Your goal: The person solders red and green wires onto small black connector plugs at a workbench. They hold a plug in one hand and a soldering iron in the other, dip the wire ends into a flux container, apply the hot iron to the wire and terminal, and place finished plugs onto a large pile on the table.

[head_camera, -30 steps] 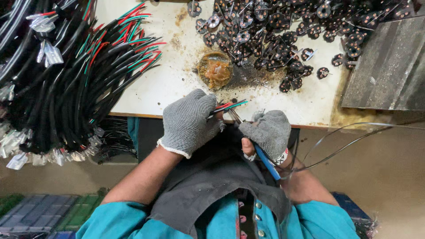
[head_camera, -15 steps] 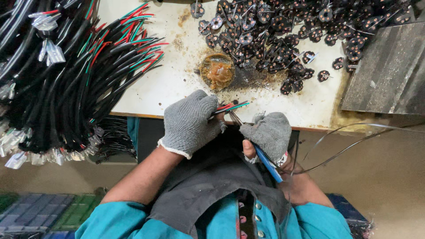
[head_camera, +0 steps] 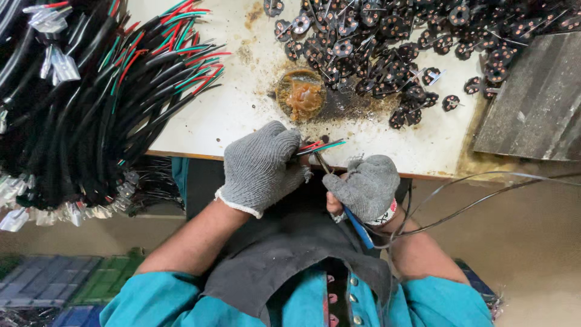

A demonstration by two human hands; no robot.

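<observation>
head view. work in hand: joining the stripped wires of a cable with a soldering iron. judged progress: early to mid batch. the large bundle of black cables at 9 to 11 o'clock shows bare red and green ends, apparently unworked; the heap of small black round parts at 12 to 2 o'clock lies loose, none visibly attached. one cable is being worked.

left hand: fingers closed around the cable end, with the red, green and black wires projecting toward 3 o'clock, over the near counter edge at centre. right hand: fingers closed on the iron, blue handle pointing to 5 o'clock, thin metal tip angled up to touch or nearly touch the wires; contact cannot be confirmed.

materials: both gloves are grey knit fabric with ribbed cuffs. cables are smooth black sheath with coloured cores. the round tin at 12 o'clock holds amber, glossy paste. counter surface is white, stained brown around the tin. a grey ribbed board lies at 2 o'clock.
</observation>
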